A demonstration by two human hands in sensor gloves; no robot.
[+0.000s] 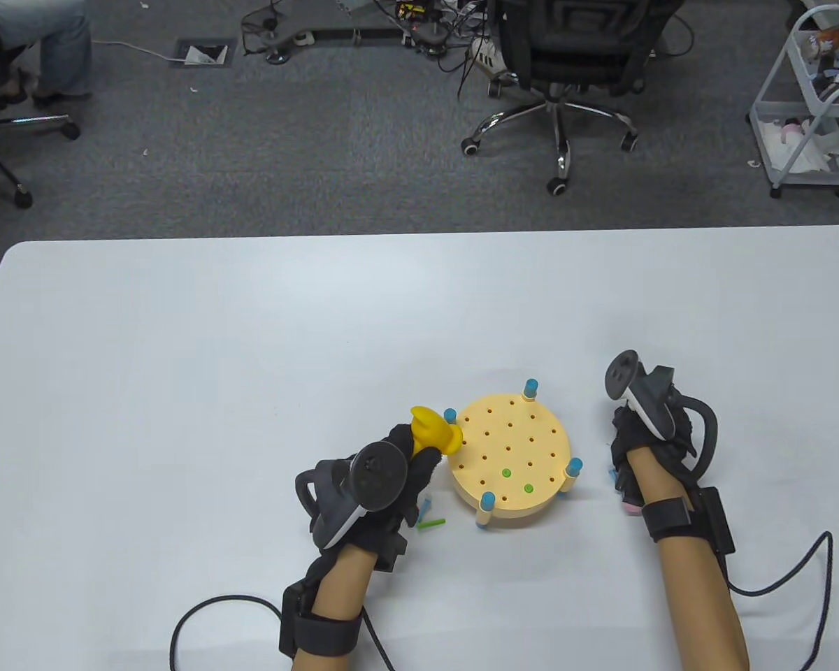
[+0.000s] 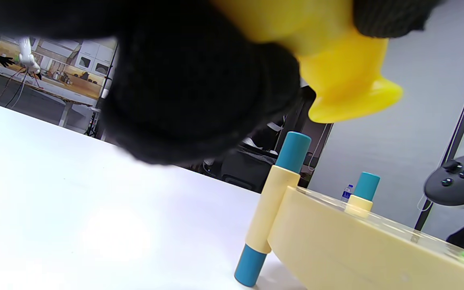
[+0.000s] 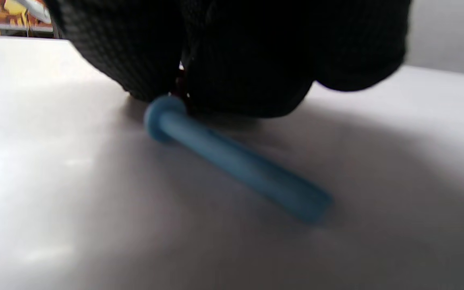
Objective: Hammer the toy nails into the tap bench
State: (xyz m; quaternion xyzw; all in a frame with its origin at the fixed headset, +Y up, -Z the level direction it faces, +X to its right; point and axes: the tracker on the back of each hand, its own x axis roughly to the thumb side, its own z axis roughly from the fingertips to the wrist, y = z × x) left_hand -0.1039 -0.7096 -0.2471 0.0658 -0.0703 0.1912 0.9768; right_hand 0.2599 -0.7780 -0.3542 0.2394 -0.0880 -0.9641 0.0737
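Note:
The round cream tap bench [image 1: 510, 447] stands on blue-tipped legs at the table's front middle. Two green nails [image 1: 507, 473] sit in holes near its front edge. My left hand [image 1: 423, 458] grips the yellow toy hammer [image 1: 433, 432] at the bench's left rim. In the left wrist view the hammer head [image 2: 344, 76] hangs above a bench leg [image 2: 274, 201]. My right hand [image 1: 633, 437] is to the right of the bench. In the right wrist view its fingertips [image 3: 232, 80] pinch the head of a blue nail [image 3: 236, 161] lying on the table.
A loose green nail [image 1: 431, 523] and a blue nail [image 1: 427, 504] lie on the table by my left hand. A small pink piece [image 1: 630, 507] shows under my right wrist. Cables trail from both wrists toward the table's front edge.

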